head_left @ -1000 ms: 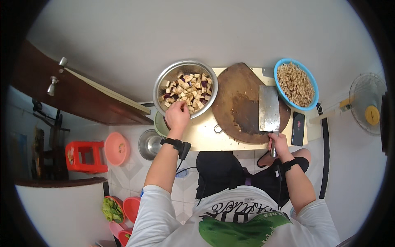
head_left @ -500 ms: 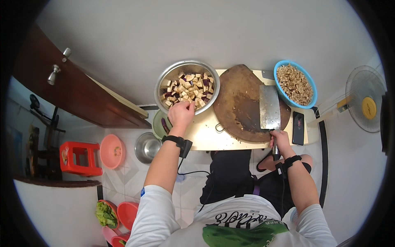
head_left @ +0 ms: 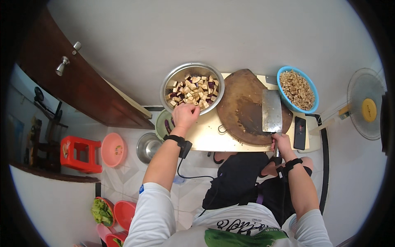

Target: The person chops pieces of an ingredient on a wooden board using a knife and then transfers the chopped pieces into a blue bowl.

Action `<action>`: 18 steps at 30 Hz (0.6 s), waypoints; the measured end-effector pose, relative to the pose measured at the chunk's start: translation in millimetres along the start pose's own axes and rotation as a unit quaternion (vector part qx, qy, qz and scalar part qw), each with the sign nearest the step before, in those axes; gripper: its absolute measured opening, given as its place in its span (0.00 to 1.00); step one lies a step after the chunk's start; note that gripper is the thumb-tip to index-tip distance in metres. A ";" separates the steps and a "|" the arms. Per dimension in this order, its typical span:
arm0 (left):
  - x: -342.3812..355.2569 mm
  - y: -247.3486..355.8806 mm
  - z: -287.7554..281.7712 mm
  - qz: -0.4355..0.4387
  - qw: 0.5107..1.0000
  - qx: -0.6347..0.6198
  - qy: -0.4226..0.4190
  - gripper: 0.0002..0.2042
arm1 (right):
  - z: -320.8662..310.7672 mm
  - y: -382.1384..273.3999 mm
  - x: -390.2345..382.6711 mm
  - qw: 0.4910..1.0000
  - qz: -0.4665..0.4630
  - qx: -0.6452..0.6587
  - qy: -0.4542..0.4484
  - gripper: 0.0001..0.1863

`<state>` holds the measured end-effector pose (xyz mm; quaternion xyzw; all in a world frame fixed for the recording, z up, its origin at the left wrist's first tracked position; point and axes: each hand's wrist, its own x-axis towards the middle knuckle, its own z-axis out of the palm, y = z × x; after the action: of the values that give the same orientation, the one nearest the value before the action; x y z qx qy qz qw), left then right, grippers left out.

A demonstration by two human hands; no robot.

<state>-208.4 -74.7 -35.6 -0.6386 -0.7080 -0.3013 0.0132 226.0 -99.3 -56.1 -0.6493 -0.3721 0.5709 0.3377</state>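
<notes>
My right hand [head_left: 281, 143] is closed around the handle of a cleaver [head_left: 272, 111]. Its wide blade lies flat over the right part of a round, worn wooden chopping board [head_left: 238, 96]. At the near rim of a steel bowl [head_left: 166, 78], my left hand [head_left: 185, 116] is curled, back upward. Its fingertips are hidden, so whatever they hold does not show. Diced eggplant [head_left: 197, 88], cream with purple skin, fills the bottom of the bowl. Partly behind my left hand, a pale green basin [head_left: 160, 119] holds long purple eggplant pieces [head_left: 167, 125].
A blue basin of chopped brownish food [head_left: 281, 73] and a phone [head_left: 300, 133] flank the board on the right, near a fan [head_left: 368, 105]. On the floor at left are a steel basin [head_left: 141, 145], a pink basin [head_left: 108, 158] and a red stool [head_left: 78, 164]. A cable hangs from my left wrist.
The whole view has shifted a little, and my legs have changed position under the table. My left hand stays at the bowl's near rim, and the cleaver stays on the board.
</notes>
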 end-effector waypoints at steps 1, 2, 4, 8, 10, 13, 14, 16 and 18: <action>-0.6 2.1 0.4 0.010 1.000 0.001 0.006 0.12 | 0.1 0.4 -0.4 1.000 0.003 0.001 0.000 0.10; -0.5 3.2 0.0 0.009 1.000 0.002 0.003 0.12 | 0.3 0.5 -0.5 1.000 0.001 -0.008 0.006 0.10; 3.2 5.6 -2.3 -0.006 0.999 0.009 -0.045 0.11 | -0.8 2.9 2.6 1.000 -0.001 -0.013 0.010 0.10; 42.0 -6.6 -0.6 -0.160 0.981 -0.059 -0.090 0.11 | -2.7 8.1 5.4 1.000 -0.011 0.008 -0.010 0.11; 71.4 -10.0 1.2 -0.156 0.985 -0.022 -0.073 0.13 | -2.0 10.5 3.0 1.000 -0.007 0.004 -0.002 0.11; 110.0 -8.5 9.9 -0.135 0.984 0.061 -0.095 0.16 | -2.0 4.9 0.0 1.000 -0.001 0.010 0.005 0.12; 118.3 -10.1 17.0 -0.111 0.981 0.122 -0.100 0.18 | -1.3 2.3 -2.2 1.000 0.001 0.019 -0.006 0.12; 127.8 -18.2 29.7 -0.087 0.974 0.159 -0.138 0.19 | 1.6 -1.9 -4.6 0.999 0.007 0.032 -0.017 0.13; 133.8 -20.1 40.7 -0.051 0.961 0.206 -0.176 0.20 | 2.0 -0.4 -5.2 0.999 0.003 0.041 -0.019 0.13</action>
<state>-236.4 63.2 -23.2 -0.6281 -0.7775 -0.0321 0.0038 223.6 -103.6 -53.5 -0.6252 -0.3525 0.5990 0.3551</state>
